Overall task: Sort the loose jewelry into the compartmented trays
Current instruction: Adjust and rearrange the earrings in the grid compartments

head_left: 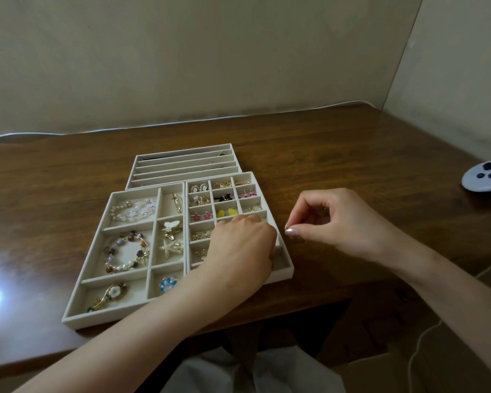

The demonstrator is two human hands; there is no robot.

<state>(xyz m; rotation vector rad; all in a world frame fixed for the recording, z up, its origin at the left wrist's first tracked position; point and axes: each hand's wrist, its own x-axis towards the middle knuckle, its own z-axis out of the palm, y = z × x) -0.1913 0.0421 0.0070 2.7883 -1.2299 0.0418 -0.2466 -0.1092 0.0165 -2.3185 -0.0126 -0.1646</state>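
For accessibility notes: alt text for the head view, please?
A person's left hand is down in the small-grid earring tray on a wooden table, while the right hand hovers beside it, thumb and forefinger pinched together. A bracelet tray lies left of it, a slotted tray behind.
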